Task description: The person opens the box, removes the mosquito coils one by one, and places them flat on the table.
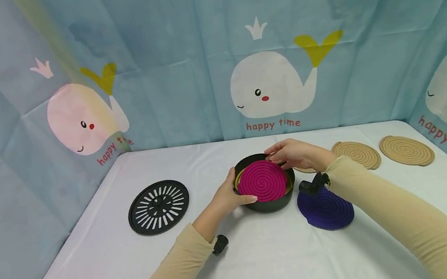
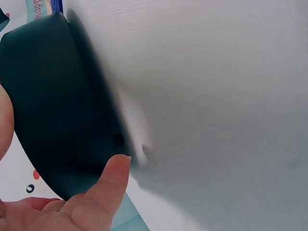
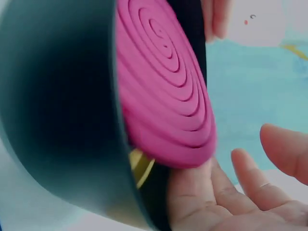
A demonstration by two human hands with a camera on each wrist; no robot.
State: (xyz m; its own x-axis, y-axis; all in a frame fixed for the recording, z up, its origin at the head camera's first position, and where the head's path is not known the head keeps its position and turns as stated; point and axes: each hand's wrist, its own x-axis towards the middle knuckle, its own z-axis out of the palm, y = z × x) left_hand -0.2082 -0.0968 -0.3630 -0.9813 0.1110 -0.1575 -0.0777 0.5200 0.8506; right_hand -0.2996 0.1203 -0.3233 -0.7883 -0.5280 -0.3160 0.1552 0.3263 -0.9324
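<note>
A round black holder (image 1: 271, 206) like a shallow pot stands mid-table. Lying in its mouth is a pink spiral coaster (image 1: 262, 181), tilted in the right wrist view, with a strip of a yellow one (image 3: 142, 169) beneath it. My left hand (image 1: 231, 197) grips the holder's left side, thumb over the rim by the pink coaster. At the far right rim, the fingers of my right hand (image 1: 297, 153) reach inside against the coaster's edge; its thumb stands apart from them. How many pieces lie under the pink one is hidden.
A black slotted round lid (image 1: 158, 207) lies on the left of the white table. Right of the holder is a purple spiral coaster (image 1: 331, 214), partly under my right wrist. Beige coasters (image 1: 406, 150) lie farther right, one partly behind my right hand. A whale-print curtain (image 1: 178, 69) hangs behind.
</note>
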